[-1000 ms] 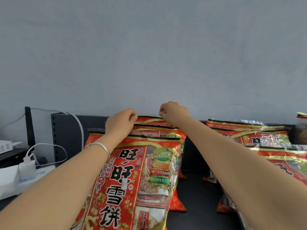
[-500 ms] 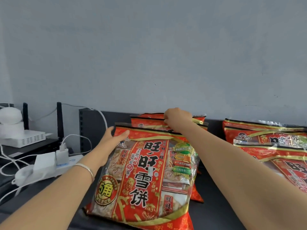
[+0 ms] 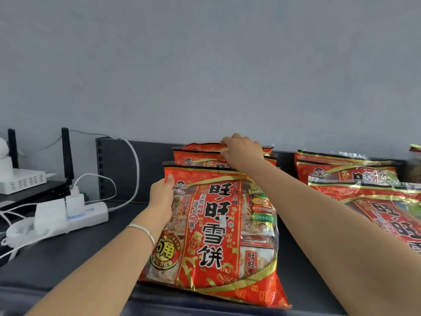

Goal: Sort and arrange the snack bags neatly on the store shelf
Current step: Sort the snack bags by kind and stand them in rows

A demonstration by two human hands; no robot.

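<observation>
- My left forearm angles up from the lower left. The left hand [image 3: 160, 199] grips the front bag [image 3: 214, 226] at its upper-left edge, thumb on its face, fingers hidden behind.
- That bag leans back on the dark shelf [image 3: 68, 258], in front of two more.
- My right arm stretches over it, and the right hand [image 3: 241, 153] curls its fingers onto the rear bag [image 3: 200, 147] at its top seal.

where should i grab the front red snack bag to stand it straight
Probably its upper corners, just below the flat top seal, coming in from the sides. The front snack bag stands leaning on the rear bags, so its top edge is free and its middle bulges. The left hand grips the upper left edge so, thumb in front; the right hand holds the rear bags.
</observation>
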